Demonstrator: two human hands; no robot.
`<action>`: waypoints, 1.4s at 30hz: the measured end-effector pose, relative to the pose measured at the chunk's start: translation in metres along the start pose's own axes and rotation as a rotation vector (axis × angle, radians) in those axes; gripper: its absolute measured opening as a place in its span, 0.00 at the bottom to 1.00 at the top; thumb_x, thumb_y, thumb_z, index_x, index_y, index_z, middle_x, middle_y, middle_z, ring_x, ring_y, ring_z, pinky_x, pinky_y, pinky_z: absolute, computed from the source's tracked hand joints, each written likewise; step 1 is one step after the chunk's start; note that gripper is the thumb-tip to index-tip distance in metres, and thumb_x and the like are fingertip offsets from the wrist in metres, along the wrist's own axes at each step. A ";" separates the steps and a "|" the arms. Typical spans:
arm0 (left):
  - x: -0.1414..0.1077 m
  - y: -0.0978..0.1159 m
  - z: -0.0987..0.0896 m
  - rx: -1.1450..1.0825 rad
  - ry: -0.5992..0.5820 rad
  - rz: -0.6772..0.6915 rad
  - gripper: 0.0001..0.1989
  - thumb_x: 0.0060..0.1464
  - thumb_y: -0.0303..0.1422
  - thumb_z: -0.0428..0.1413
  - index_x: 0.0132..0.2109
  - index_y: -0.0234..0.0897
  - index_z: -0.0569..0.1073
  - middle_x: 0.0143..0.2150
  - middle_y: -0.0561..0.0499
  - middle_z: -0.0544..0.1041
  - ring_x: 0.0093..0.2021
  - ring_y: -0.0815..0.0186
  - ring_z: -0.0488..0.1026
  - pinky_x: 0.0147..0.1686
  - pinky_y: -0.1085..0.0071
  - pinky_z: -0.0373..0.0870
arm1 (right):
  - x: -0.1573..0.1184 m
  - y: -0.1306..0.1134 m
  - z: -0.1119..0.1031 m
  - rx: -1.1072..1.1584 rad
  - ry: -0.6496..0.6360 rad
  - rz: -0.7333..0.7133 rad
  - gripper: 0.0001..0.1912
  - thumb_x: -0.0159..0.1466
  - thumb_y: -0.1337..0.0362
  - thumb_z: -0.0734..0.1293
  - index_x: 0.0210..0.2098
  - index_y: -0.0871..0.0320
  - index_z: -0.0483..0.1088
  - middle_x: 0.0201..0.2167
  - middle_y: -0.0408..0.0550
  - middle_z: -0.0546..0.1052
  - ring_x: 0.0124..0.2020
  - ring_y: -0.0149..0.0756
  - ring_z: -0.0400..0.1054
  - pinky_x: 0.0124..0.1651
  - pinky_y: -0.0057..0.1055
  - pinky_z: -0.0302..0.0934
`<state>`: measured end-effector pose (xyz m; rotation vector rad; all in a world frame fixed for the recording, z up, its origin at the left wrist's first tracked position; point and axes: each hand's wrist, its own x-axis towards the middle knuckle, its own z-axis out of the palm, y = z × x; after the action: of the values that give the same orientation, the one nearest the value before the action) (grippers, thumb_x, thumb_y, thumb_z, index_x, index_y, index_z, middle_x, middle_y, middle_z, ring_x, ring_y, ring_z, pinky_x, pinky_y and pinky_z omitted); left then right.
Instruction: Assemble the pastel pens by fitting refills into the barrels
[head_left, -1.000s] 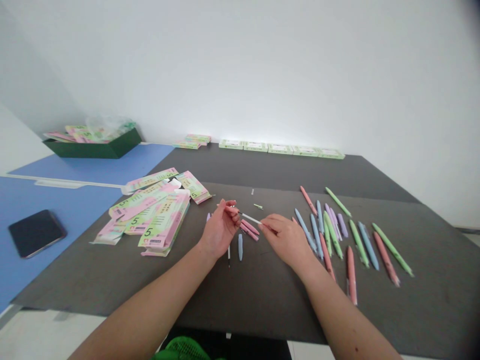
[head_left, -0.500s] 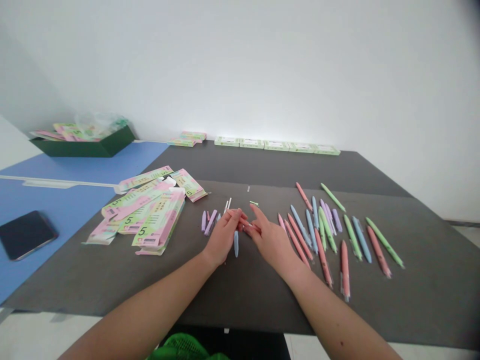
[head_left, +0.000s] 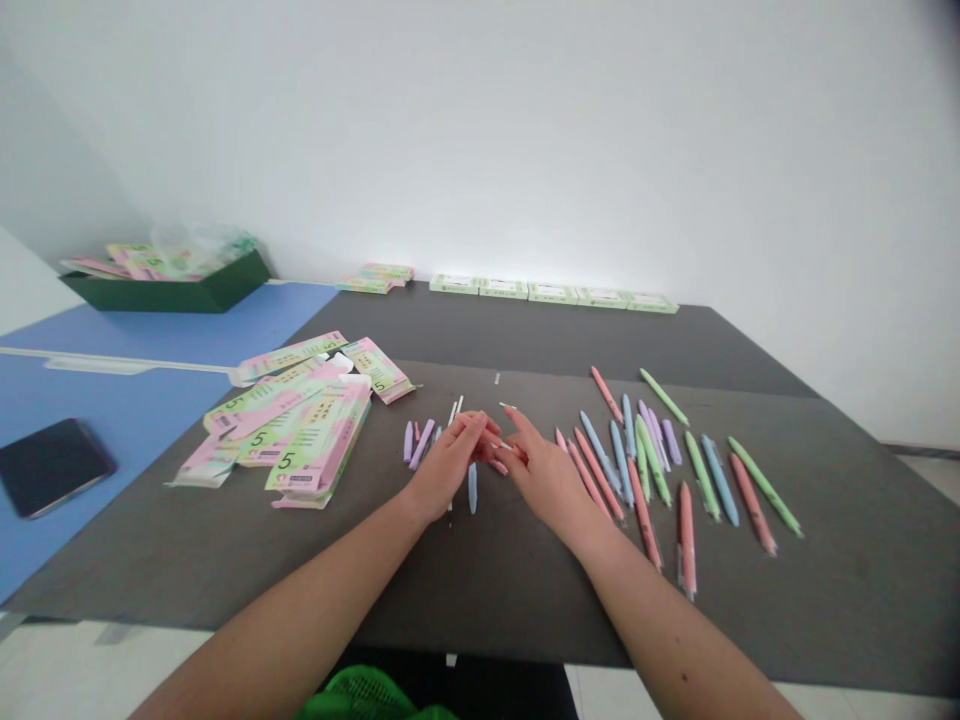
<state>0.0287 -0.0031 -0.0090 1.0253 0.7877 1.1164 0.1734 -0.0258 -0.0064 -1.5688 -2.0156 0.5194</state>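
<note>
Head view: left hand and right hand pinching a slim pastel-pink pen, its white refill apparently showing.

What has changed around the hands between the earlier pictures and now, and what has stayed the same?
The right hand has moved left, closing the gap to the left hand, and both now meet at a pink pen barrel. Nothing is clearly taken or let go. The pale blue pen part, the printed cartons and the phone stayed as they were.
</note>
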 end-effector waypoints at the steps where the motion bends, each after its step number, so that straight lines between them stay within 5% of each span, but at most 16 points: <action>1: 0.001 0.002 -0.001 -0.019 -0.020 -0.029 0.14 0.57 0.42 0.53 0.35 0.34 0.70 0.28 0.52 0.73 0.26 0.72 0.71 0.30 0.76 0.70 | 0.000 0.000 -0.003 0.002 -0.002 -0.001 0.27 0.66 0.62 0.57 0.64 0.60 0.51 0.37 0.51 0.79 0.39 0.42 0.73 0.39 0.32 0.61; 9: 0.009 -0.001 -0.011 -0.201 -0.027 -0.175 0.11 0.59 0.39 0.52 0.37 0.33 0.69 0.32 0.46 0.78 0.32 0.67 0.78 0.33 0.74 0.75 | -0.001 0.006 -0.010 0.048 -0.082 -0.053 0.28 0.66 0.67 0.52 0.65 0.65 0.45 0.52 0.60 0.72 0.50 0.45 0.68 0.48 0.38 0.60; 13: 0.019 0.005 -0.019 -0.291 0.142 -0.146 0.12 0.61 0.36 0.49 0.34 0.32 0.69 0.31 0.45 0.79 0.28 0.71 0.77 0.29 0.78 0.74 | 0.002 0.018 -0.006 0.155 -0.107 -0.091 0.29 0.65 0.70 0.53 0.66 0.62 0.44 0.45 0.56 0.75 0.45 0.40 0.69 0.48 0.39 0.60; 16: 0.027 0.013 -0.028 -0.384 0.281 -0.095 0.14 0.63 0.34 0.47 0.31 0.32 0.69 0.30 0.45 0.79 0.25 0.74 0.76 0.28 0.81 0.73 | 0.006 0.027 -0.003 0.354 -0.103 -0.090 0.31 0.64 0.71 0.55 0.65 0.56 0.43 0.40 0.48 0.75 0.36 0.34 0.69 0.44 0.35 0.61; 18: 0.030 0.017 -0.032 -0.433 0.322 -0.078 0.15 0.63 0.33 0.46 0.30 0.31 0.69 0.29 0.45 0.79 0.24 0.74 0.75 0.28 0.81 0.73 | 0.008 0.031 -0.002 0.543 -0.122 -0.040 0.27 0.63 0.69 0.57 0.61 0.53 0.51 0.37 0.44 0.75 0.30 0.30 0.68 0.37 0.31 0.63; 20: 0.031 0.019 -0.033 -0.460 0.326 -0.073 0.16 0.63 0.33 0.46 0.30 0.31 0.70 0.28 0.45 0.79 0.24 0.74 0.75 0.27 0.81 0.73 | 0.010 0.032 -0.004 0.716 -0.131 0.030 0.15 0.62 0.66 0.60 0.49 0.55 0.64 0.31 0.42 0.74 0.27 0.30 0.67 0.31 0.28 0.62; 23: 0.030 0.019 -0.031 -0.467 0.324 -0.070 0.15 0.63 0.33 0.46 0.30 0.31 0.70 0.29 0.45 0.79 0.24 0.74 0.75 0.27 0.81 0.73 | 0.011 0.027 -0.011 0.988 -0.101 0.134 0.05 0.59 0.65 0.63 0.35 0.57 0.70 0.29 0.44 0.75 0.27 0.30 0.68 0.30 0.27 0.62; 28: 0.028 0.017 -0.027 -0.468 0.308 -0.066 0.15 0.63 0.34 0.47 0.31 0.32 0.70 0.30 0.45 0.79 0.25 0.74 0.75 0.29 0.81 0.73 | 0.007 0.020 -0.023 1.319 -0.159 0.076 0.19 0.51 0.75 0.61 0.40 0.56 0.71 0.41 0.47 0.75 0.33 0.31 0.71 0.36 0.30 0.67; 35: 0.024 0.015 -0.023 -0.461 0.291 -0.073 0.15 0.62 0.35 0.48 0.30 0.32 0.70 0.31 0.45 0.79 0.27 0.73 0.76 0.29 0.80 0.73 | -0.002 0.023 -0.017 1.353 -0.176 0.106 0.22 0.49 0.75 0.71 0.40 0.52 0.65 0.35 0.37 0.70 0.36 0.27 0.72 0.39 0.25 0.67; 38: 0.025 0.013 -0.023 -0.457 0.290 -0.084 0.15 0.62 0.35 0.48 0.30 0.32 0.69 0.31 0.45 0.79 0.27 0.73 0.76 0.29 0.80 0.73 | 0.000 0.024 -0.013 1.257 -0.181 0.223 0.17 0.55 0.62 0.71 0.38 0.53 0.61 0.32 0.37 0.68 0.32 0.28 0.73 0.34 0.26 0.67; 42: 0.025 0.012 -0.023 -0.459 0.307 -0.103 0.14 0.62 0.34 0.48 0.31 0.32 0.69 0.31 0.45 0.79 0.28 0.72 0.77 0.29 0.80 0.73 | 0.011 0.030 -0.010 0.971 -0.184 0.372 0.21 0.63 0.45 0.59 0.44 0.56 0.62 0.25 0.41 0.71 0.23 0.31 0.71 0.27 0.28 0.64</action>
<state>0.0102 0.0282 -0.0058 0.4308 0.7662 1.3053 0.2005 -0.0079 -0.0148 -1.2524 -1.2043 1.5429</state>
